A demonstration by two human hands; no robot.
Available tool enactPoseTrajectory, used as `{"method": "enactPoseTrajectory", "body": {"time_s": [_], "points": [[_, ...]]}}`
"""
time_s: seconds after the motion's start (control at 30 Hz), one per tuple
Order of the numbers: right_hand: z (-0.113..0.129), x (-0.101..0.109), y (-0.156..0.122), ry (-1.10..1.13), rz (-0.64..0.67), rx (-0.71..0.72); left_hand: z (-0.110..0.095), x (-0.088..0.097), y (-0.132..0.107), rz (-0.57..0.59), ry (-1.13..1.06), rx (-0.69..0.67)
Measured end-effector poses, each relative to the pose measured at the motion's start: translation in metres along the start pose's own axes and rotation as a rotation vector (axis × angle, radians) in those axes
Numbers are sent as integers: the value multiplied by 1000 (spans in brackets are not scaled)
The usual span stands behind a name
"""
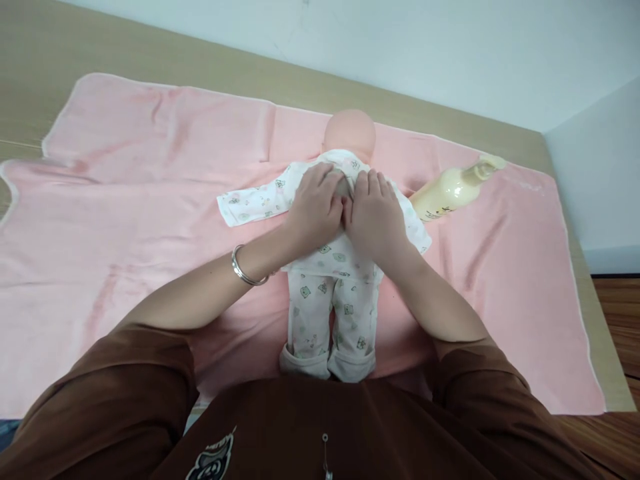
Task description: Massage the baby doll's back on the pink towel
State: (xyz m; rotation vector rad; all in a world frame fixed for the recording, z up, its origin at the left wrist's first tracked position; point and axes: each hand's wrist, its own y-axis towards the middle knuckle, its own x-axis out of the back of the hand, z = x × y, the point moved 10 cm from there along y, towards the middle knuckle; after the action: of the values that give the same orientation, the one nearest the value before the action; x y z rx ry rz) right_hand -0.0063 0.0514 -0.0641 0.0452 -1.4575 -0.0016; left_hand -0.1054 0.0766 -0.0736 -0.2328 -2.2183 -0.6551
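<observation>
A bald baby doll (351, 130) lies with its head away from me; its face does not show. It wears a white printed shirt (260, 203) and matching pants (310, 313) with turned-up cuffs. My left hand (317, 200) and my right hand (375, 210) are side by side on the upper middle of the shirt. Their thumbs meet at the centre line, where the cloth is bunched and folded between the fingers. Both hands are closed on this cloth, though the fingertips are partly hidden. A bracelet (243, 267) circles my left wrist.
Under the doll a pink blanket (150, 240) with wrinkles covers most of the wooden table (200, 57). A pale yellow pump bottle (450, 190) lies on its side, right of the doll, by its sleeve. A white wall (450, 60) stands behind the table.
</observation>
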Motion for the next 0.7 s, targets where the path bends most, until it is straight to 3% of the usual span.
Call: {"method": "enactPoseTrajectory", "body": {"time_s": [0.13,0.23,0.53,0.6,0.7], "points": [[20,2,-18,-50,-17,40,30,-1,17,1,-21,149],[20,5,-16,-6,-36,53,41,-2,22,-5,3,186],[-30,-2,34,171,-77,11,-9,2,4,99,167,22],[-30,-3,36,160,-96,31,-11,1,3,112,158,11],[-23,0,29,88,-99,38,2,-1,9,91,113,40]]}}
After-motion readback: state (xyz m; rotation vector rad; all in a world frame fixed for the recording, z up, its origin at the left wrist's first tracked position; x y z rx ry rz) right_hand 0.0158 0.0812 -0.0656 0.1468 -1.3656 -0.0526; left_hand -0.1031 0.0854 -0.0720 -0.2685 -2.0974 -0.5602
